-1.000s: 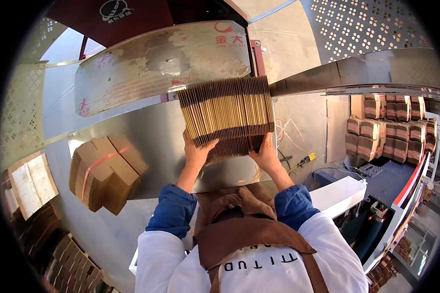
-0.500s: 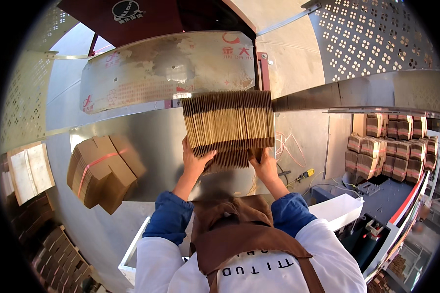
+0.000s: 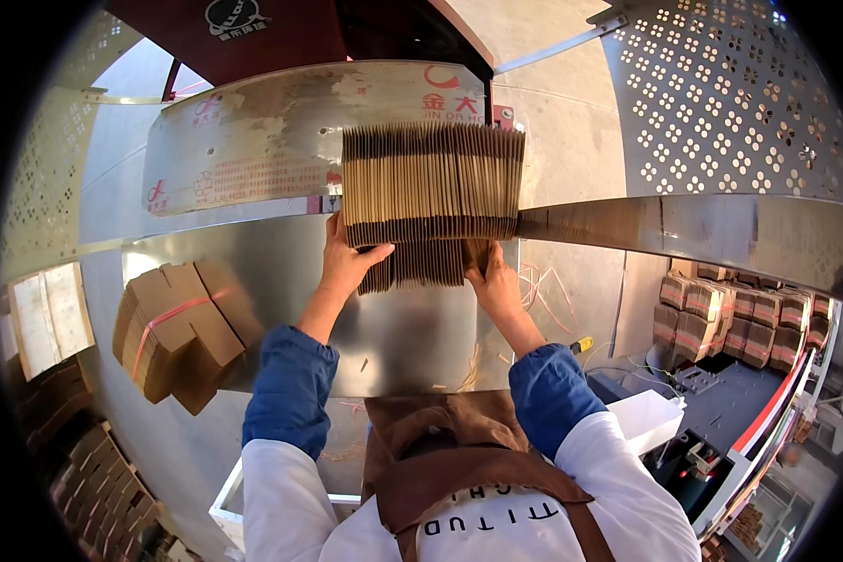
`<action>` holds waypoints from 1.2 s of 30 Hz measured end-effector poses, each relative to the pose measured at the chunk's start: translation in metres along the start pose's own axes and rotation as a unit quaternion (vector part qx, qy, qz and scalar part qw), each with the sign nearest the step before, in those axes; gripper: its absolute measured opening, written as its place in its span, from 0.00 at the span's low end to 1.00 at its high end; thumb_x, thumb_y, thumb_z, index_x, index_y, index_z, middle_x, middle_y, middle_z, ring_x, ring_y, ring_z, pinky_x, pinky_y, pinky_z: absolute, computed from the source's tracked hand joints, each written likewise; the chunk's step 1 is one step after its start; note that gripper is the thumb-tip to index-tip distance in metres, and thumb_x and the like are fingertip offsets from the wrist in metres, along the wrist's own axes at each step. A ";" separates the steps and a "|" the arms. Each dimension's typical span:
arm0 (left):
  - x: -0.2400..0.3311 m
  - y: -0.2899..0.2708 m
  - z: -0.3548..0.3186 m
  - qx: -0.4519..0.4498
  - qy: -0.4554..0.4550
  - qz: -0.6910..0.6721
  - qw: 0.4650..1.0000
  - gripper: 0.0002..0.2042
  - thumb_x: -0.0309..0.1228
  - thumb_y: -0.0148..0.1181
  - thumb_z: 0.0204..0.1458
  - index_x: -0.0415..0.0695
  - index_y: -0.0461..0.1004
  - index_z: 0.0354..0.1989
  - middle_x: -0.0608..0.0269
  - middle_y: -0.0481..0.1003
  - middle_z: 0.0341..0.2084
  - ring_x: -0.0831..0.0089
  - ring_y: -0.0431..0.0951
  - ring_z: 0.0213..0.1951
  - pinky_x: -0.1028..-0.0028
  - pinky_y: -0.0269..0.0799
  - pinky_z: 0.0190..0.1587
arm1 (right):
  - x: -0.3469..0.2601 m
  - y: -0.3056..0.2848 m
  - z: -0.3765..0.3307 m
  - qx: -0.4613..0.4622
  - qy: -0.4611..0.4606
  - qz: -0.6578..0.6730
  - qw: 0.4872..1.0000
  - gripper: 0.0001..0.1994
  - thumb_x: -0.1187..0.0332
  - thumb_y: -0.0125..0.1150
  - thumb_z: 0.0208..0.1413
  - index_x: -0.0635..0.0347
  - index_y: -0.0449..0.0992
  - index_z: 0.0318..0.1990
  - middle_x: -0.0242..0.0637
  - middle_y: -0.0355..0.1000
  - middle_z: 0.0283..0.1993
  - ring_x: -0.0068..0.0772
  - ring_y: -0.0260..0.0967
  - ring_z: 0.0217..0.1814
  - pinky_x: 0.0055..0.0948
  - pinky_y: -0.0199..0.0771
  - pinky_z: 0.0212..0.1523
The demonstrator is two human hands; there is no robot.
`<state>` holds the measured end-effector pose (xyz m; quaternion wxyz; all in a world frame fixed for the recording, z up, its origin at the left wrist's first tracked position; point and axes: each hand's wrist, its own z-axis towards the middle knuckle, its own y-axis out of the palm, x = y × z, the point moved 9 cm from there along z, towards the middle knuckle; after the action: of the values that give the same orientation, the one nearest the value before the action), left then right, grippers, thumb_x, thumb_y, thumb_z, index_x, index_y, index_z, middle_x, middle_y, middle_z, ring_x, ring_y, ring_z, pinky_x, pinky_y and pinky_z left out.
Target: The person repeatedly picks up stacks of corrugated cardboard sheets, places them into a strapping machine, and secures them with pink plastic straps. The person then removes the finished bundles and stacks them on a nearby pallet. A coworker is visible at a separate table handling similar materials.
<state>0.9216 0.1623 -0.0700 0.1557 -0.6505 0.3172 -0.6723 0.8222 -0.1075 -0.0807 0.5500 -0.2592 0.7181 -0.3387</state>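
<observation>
Between my two hands is a thick row of flat cardboard pieces (image 3: 431, 183) standing on edge, packed side by side, with their edges facing up. My left hand (image 3: 348, 262) presses its near left corner, thumb laid along the front. At the near right corner my right hand (image 3: 496, 279) grips the other end, its fingers partly hidden behind the cardboard. The far part of the row overlaps a printed metal plate (image 3: 253, 140); beneath the near part lies a shiny metal table (image 3: 403, 347).
At the table's left sits a bundle of folded cardboard (image 3: 183, 323) tied with pink strap. Strapped cardboard bundles (image 3: 721, 304) stack up at the right, beyond a white tray (image 3: 648, 420). A maroon machine (image 3: 290, 37) stands at the back, and a metal rail (image 3: 665, 225) runs rightward.
Both hands have pushed the row of cardboard pieces away from my body, farther over the metal plate. More of the table's near part now shows. The strapped bundle at left stays on the table.
</observation>
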 end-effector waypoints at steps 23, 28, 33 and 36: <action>0.016 0.000 0.003 -0.007 -0.039 -0.080 0.996 0.45 0.36 0.73 0.36 0.41 0.53 0.64 0.49 0.60 0.58 0.50 0.66 0.57 0.61 0.66 0.57 | -0.007 -0.001 0.000 -0.041 -0.024 -0.004 0.999 0.30 0.65 0.59 0.53 0.72 0.55 0.59 0.62 0.72 0.31 0.65 0.72 0.33 0.50 0.72 0.30; 0.013 -0.002 0.003 -0.008 -0.045 -0.089 0.995 0.45 0.35 0.73 0.36 0.40 0.52 0.64 0.48 0.60 0.58 0.48 0.65 0.57 0.60 0.66 0.58 | -0.009 -0.003 0.000 -0.039 -0.025 -0.005 0.999 0.30 0.65 0.59 0.53 0.74 0.56 0.59 0.61 0.72 0.32 0.65 0.72 0.34 0.49 0.72 0.31; 0.013 0.000 0.005 0.000 -0.020 -0.072 0.997 0.46 0.36 0.73 0.36 0.38 0.51 0.64 0.46 0.60 0.58 0.46 0.64 0.57 0.60 0.65 0.58 | -0.020 -0.011 0.002 0.002 -0.050 -0.012 0.999 0.21 0.64 0.61 0.53 0.70 0.59 0.44 0.59 0.70 0.24 0.64 0.70 0.27 0.50 0.71 0.26; 0.013 0.000 0.006 0.003 -0.007 -0.072 0.997 0.46 0.36 0.73 0.36 0.38 0.51 0.64 0.45 0.60 0.58 0.46 0.64 0.58 0.59 0.65 0.58 | -0.014 -0.009 0.004 -0.001 -0.046 0.005 0.999 0.22 0.65 0.61 0.52 0.72 0.59 0.47 0.59 0.70 0.24 0.63 0.70 0.27 0.50 0.71 0.26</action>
<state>0.9260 0.1526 -0.0599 0.1108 -0.6760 0.2663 -0.6781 0.8294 -0.1032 -0.0655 0.5842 -0.2710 0.6935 -0.3229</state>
